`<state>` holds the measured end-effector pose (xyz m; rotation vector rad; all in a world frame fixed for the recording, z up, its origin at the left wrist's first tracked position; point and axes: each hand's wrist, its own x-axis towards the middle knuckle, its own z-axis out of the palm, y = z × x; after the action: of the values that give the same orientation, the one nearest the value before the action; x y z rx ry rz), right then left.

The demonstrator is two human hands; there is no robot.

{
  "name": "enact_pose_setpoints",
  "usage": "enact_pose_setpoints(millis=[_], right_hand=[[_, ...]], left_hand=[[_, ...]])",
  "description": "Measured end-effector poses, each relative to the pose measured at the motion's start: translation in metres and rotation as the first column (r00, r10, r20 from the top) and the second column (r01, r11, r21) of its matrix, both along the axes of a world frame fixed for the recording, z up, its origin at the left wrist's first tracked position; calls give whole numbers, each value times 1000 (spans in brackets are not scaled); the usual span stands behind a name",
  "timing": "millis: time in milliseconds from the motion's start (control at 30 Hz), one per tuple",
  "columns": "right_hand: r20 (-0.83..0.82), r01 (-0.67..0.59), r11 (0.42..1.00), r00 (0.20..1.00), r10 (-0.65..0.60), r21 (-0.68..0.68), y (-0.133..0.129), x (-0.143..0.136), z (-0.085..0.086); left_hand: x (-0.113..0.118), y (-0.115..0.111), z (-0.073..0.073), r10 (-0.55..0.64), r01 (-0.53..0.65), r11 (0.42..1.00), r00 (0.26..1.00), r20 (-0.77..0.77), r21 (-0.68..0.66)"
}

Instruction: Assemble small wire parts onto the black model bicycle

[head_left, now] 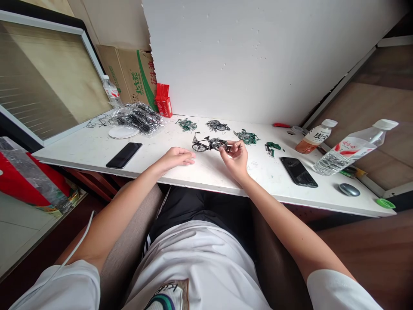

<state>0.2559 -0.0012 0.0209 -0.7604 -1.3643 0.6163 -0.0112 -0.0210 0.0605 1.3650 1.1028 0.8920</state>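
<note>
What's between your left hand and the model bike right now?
Only bare white table, as the head view shows. The left hand rests just short of the model bike, whose other end the right hand pinches.

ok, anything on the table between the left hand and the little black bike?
Nothing visible. The left hand rests on bare white table just short of the black model bicycle, whose front wheel faces its fingers. The right hand already pinches the bicycle's rear end.
</note>
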Motion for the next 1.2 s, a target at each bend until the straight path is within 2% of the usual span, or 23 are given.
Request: enact_pose_setpoints(millis=[67,167,267,367,433,500,600,700,833,967,1067,1200], right_hand=[[152,-8,996,988,-6,87,-8,-3,-1],[418,-90,973,909,-6,211,-16,-6,-2],[628,-178,952,778,-19,248,-19,-6,-4],[724,-247,940,689,0,235,-19,-5,-5],[743,-282,930,670,16,234,-20,-4,-4],[728,-276,928,685,7,251,-21,-4,-2],[690,-164,949,721,-71,270,-20,-4,-1],[657,-29,966,738,-153,257,-15,-4,-1],[593,12,957,783,-188,288,-10,-3,-4],[637,41,912,703,-316,407,-11,-5,-5],[670,45,890,642,-373,453,-13,-6,-6],[670,47,880,629,-393,472,-14,-7,-7]], left_hand=[[12,-7,-3,-127,135,990,978,163,-44],[29,-12,-12,-219,259,962,921,321,-87],[35,-11,-21,-217,281,954,891,398,-109],[35,-7,-27,-150,239,961,872,467,-139],[35,-6,-28,-112,213,965,865,490,-155],[35,-5,-30,-62,173,969,860,507,-175],[36,-4,-33,12,95,979,859,512,-182],[37,-3,-38,12,59,989,876,482,-133],[41,0,-45,3,16,999,910,415,-42],[45,2,-53,84,-111,991,951,296,75],[44,1,-56,191,-226,949,967,169,221],[41,-3,-54,260,-278,925,960,99,261]])
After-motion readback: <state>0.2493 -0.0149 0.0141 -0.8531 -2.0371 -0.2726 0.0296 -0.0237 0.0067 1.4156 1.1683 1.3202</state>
